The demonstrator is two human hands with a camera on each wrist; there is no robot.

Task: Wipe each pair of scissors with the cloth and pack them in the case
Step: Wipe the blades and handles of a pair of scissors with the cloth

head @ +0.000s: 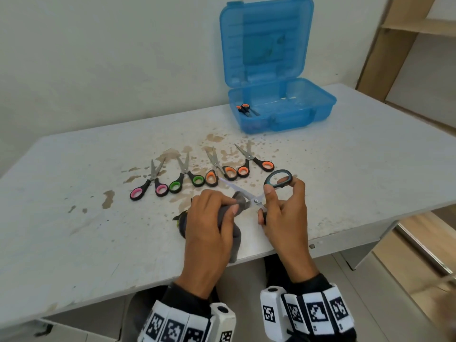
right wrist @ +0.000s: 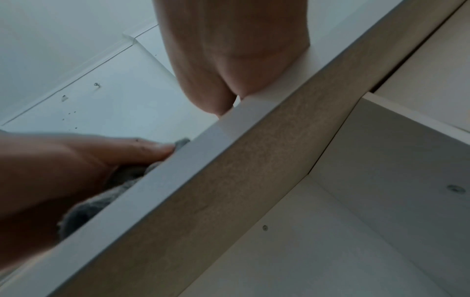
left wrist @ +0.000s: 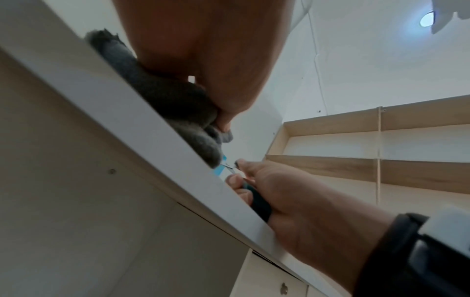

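My left hand (head: 233, 204) grips the grey cloth (head: 243, 203) and pinches it round one blade of the blue-handled scissors (head: 256, 200), which are spread open. My right hand (head: 274, 193) holds those scissors by the handles, a finger through the upper loop (head: 278, 178). The other blade (head: 232, 185) points up-left, bare. Several more pairs lie in a row behind: pink-handled (head: 150, 183), green-handled (head: 186, 177) and two orange-handled (head: 217, 169). The blue case (head: 283, 112) stands open at the back with one orange-handled pair (head: 245, 109) inside. The left wrist view shows the cloth (left wrist: 172, 96) under my palm.
The white table (head: 74, 243) has brown stains around the row of scissors. My hands work close to its front edge (left wrist: 127, 124). Wooden shelving (head: 407, 45) stands to the right, past the table's end. The case lid (head: 266, 40) leans against the wall.
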